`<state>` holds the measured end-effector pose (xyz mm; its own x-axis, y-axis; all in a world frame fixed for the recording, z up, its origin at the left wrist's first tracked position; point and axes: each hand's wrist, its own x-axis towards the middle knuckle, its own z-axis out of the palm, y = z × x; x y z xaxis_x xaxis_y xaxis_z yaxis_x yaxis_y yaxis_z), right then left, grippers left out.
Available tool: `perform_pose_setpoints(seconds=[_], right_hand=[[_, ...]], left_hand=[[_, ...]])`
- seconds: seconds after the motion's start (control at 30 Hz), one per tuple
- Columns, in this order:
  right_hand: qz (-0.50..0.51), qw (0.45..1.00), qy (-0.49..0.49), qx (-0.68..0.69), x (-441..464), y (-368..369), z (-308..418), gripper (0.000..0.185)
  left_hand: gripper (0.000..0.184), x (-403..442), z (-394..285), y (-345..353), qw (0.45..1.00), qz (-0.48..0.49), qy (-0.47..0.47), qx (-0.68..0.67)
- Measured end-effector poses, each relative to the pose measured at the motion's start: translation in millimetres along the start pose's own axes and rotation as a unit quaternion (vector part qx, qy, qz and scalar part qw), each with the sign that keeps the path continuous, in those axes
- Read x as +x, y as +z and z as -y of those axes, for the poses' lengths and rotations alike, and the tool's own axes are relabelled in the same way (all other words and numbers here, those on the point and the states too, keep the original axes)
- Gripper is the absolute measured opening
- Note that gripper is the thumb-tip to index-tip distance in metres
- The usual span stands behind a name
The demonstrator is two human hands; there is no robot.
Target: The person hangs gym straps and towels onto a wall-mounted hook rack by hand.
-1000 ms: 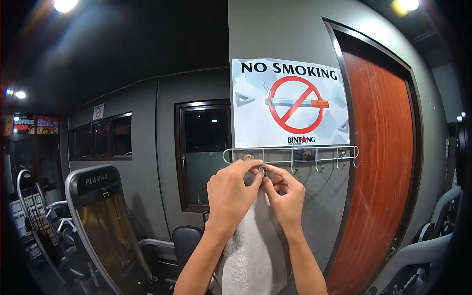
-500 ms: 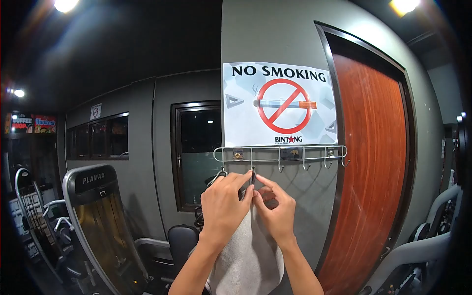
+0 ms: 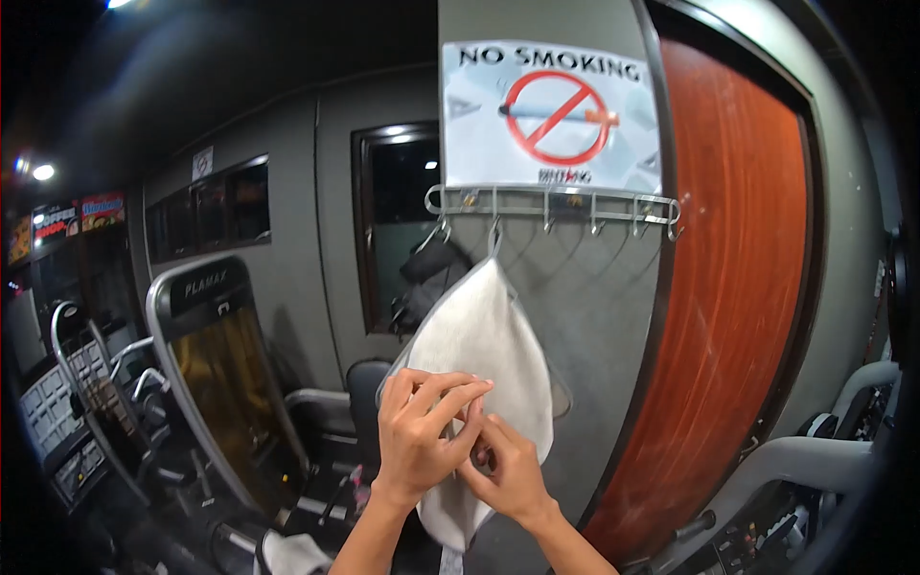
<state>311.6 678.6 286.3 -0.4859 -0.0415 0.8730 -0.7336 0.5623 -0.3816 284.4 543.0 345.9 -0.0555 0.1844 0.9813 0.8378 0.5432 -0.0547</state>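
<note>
A pale grey towel (image 3: 474,321) hangs by a loop from a hook on the wall rack (image 3: 522,208). My left hand (image 3: 417,431) is in front of the towel's lower half, its fingers bent and apart. Beside it on the right, my right hand (image 3: 513,474) has loosely curled fingers with a gap above the thumb. The fingertips of both hands meet or overlap, and nothing shows between them. Whether either hand touches the cloth behind is unclear.
A dark bag (image 3: 431,273) hangs from the hook to the left. Above the rack is a no smoking sign (image 3: 556,115). A reddish wooden door (image 3: 719,287) stands to the right. Gym machines (image 3: 216,374) are at the left, with more equipment (image 3: 795,470) at lower right.
Both hands have let go of the towel's loop at the hook and come down in front of the cloth. The towel now hangs by itself. My view has tilted downward.
</note>
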Motion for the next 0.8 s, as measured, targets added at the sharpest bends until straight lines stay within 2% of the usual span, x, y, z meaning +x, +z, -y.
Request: perform_pose_setpoints(seconds=[0.13,0.23,0.33,0.4,0.47,0.5,0.53,0.63,0.73,0.77,0.8], right_hand=[[0.112,0.988,0.056,0.095,-59,36,11,0.050],[0.249,0.952,0.124,0.131,-108,69,20,0.054],[0.254,0.932,0.138,0.220,-142,112,26,0.055],[0.297,0.914,0.165,0.222,-151,131,36,0.049],[0.290,0.928,0.112,0.207,-178,171,31,0.045],[0.307,0.885,0.178,0.301,-172,180,40,0.042],[0.350,0.882,0.189,0.253,-178,192,39,0.044],[0.401,0.874,0.143,0.232,-182,224,48,0.048],[0.444,0.859,0.101,0.236,-194,257,56,0.056],[0.461,0.860,0.066,0.208,-199,267,58,0.059],[0.477,0.860,0.029,0.178,-204,278,60,0.062]], left_hand=[[0.028,-50,-13,-28,0.997,0.036,-0.059,0.017],[0.027,-98,-21,-61,0.991,0.064,-0.116,0.033],[0.027,-142,-20,-90,0.979,0.078,-0.180,0.049],[0.028,-172,-19,-112,0.962,0.099,-0.249,0.055],[0.028,-218,-22,-138,0.924,0.096,-0.364,0.065],[0.029,-233,-16,-148,0.915,0.102,-0.383,0.073],[0.029,-248,-15,-157,0.909,0.099,-0.396,0.086],[0.033,-289,-12,-183,0.867,0.103,-0.477,0.102],[0.035,-316,-8,-205,0.840,0.085,-0.519,0.135],[0.043,-328,-6,-213,0.824,0.106,-0.539,0.139],[0.043,-334,-4,-220,0.818,0.102,-0.546,0.147]])
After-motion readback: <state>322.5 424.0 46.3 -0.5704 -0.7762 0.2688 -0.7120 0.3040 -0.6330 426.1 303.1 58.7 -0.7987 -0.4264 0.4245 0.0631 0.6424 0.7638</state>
